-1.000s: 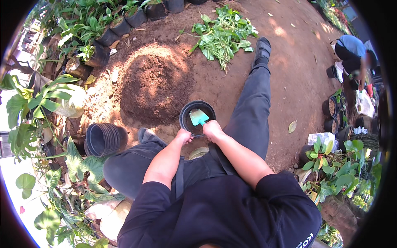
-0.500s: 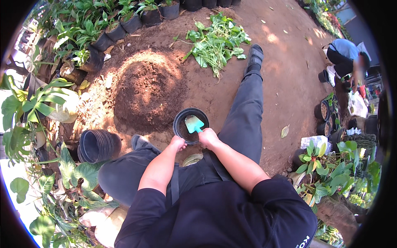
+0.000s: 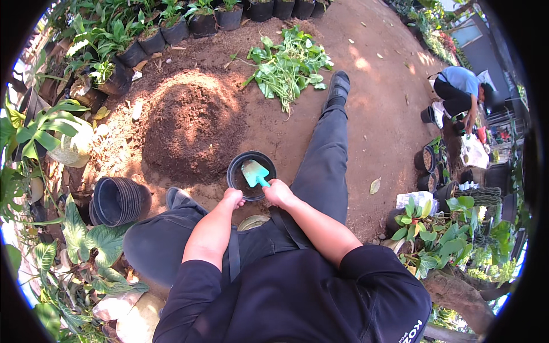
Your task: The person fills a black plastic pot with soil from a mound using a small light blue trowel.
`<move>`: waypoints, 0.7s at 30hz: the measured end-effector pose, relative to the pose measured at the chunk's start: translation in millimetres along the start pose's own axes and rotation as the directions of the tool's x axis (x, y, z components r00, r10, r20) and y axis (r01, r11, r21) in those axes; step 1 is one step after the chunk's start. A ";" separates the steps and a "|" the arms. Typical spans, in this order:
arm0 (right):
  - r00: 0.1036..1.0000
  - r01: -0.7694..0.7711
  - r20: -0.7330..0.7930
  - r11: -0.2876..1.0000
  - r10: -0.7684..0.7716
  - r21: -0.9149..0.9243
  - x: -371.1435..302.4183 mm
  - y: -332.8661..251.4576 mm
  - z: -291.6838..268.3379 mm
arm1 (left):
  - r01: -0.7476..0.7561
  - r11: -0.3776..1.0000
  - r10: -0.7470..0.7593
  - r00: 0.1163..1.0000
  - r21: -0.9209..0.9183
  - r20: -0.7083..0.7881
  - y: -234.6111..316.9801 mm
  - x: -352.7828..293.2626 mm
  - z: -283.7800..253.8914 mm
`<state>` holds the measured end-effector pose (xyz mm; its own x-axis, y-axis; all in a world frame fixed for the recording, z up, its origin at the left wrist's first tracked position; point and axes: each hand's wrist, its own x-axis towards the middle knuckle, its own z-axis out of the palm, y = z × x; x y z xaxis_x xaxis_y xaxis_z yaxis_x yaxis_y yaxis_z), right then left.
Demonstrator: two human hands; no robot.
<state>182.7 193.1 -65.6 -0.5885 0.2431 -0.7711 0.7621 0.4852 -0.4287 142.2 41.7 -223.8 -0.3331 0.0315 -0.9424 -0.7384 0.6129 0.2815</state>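
Note:
A round black plant pot (image 3: 269, 162) stands on the ground between my legs, with some dark soil low inside it. My left hand (image 3: 233, 198) grips the near left rim of this pot. In my right hand (image 3: 278, 193) is the handle of a turquoise hand trowel (image 3: 255, 172), its soil-smeared blade over the pot's opening. Just beyond the pot to the left rises a mound of brown soil (image 3: 191, 126). Farther out lies a loose heap of green leafy cuttings (image 3: 290, 66).
Nested black pots (image 3: 117, 201) lie on their side at the left, beside my bent knee. Potted plants (image 3: 203, 23) line the far left edge. At the right, a person in a blue shirt (image 3: 460, 83) bends over near a white bag (image 3: 474, 152) and more pots.
The whole view has shifted slightly, so the scene sits farther left. My left hand stays on the pot and the trowel stays over its opening.

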 end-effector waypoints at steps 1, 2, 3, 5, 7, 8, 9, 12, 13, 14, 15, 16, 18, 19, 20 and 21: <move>1.000 0.017 -0.025 0.999 -0.019 -0.044 -0.2 0.4 -2.3 | 0.006 1.000 -0.006 1.000 -0.011 -0.016 -0.1 -1.3 0.1; 0.998 0.034 -0.049 0.995 -0.038 -0.090 -0.1 1.0 -5.0 | -0.006 1.000 0.006 1.000 -0.004 -0.015 2.1 -1.6 0.9; 0.996 0.051 -0.066 0.990 -0.060 -0.131 -1.5 1.5 -5.4 | -0.015 1.000 0.015 1.000 0.005 -0.018 2.2 -2.6 -0.4; 0.986 0.113 -0.091 0.954 -0.143 -0.277 -2.3 6.1 -18.6 | -0.032 0.999 0.032 0.999 0.013 -0.020 3.4 -4.3 0.4; 0.978 0.148 -0.092 0.934 -0.187 -0.325 -6.5 7.9 -34.0 | -0.046 0.999 0.047 0.998 0.021 -0.029 3.3 -6.8 -0.7; 0.974 0.161 -0.095 0.921 -0.207 -0.356 -7.9 10.3 -40.8 | -0.040 0.999 0.040 0.999 0.009 -0.021 1.4 -7.6 -0.4; 0.967 0.180 -0.096 0.905 -0.234 -0.386 -8.7 11.0 -46.9 | -0.036 0.999 0.036 0.999 -0.005 -0.020 -0.5 -6.1 -1.7; 0.996 0.087 0.021 0.938 -0.085 -0.337 -6.5 12.4 -64.1 | -0.044 0.999 0.044 0.999 -0.018 0.005 -2.7 -7.2 -2.6; 0.996 0.066 0.078 0.941 -0.043 -0.333 -1.8 14.5 -65.4 | -0.054 0.999 0.054 0.999 -0.004 0.002 -4.1 -6.9 -3.5; 0.995 0.073 0.082 0.950 -0.050 -0.305 3.0 16.1 -62.7 | -0.060 0.998 0.060 0.998 0.004 -0.006 -5.7 -6.5 -6.1; 0.995 0.075 0.086 0.957 -0.053 -0.279 4.2 16.7 -61.6 | -0.065 0.998 0.065 0.998 0.011 -0.008 -6.6 -7.4 -5.9; 0.994 0.077 0.091 0.965 -0.056 -0.252 5.0 17.6 -60.9 | -0.069 0.997 0.069 0.998 0.018 -0.011 -6.9 -8.1 -6.1; 0.992 0.107 0.092 0.957 -0.085 -0.268 6.0 18.3 -57.8 | -0.081 0.997 0.081 0.996 -0.011 -0.022 -5.0 -10.4 -5.6; 0.991 0.122 0.093 0.954 -0.099 -0.274 6.1 18.7 -56.3 | -0.087 0.996 0.086 0.996 -0.024 -0.028 -3.6 -12.5 -4.9; 0.989 0.108 0.124 0.962 -0.079 -0.250 7.0 20.1 -56.5 | -0.078 0.996 0.077 0.997 -0.031 -0.032 -2.6 -14.8 -2.9; 0.986 0.095 0.152 0.970 -0.061 -0.225 6.7 19.0 -58.8 | -0.073 0.997 0.071 0.997 -0.037 -0.038 -0.9 -16.0 -1.0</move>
<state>177.4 253.3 -51.2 -0.5864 0.0824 -0.8058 0.6226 0.6823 -0.3832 147.6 39.8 -208.9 -0.4067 0.0453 -0.9124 -0.7336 0.5790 0.3558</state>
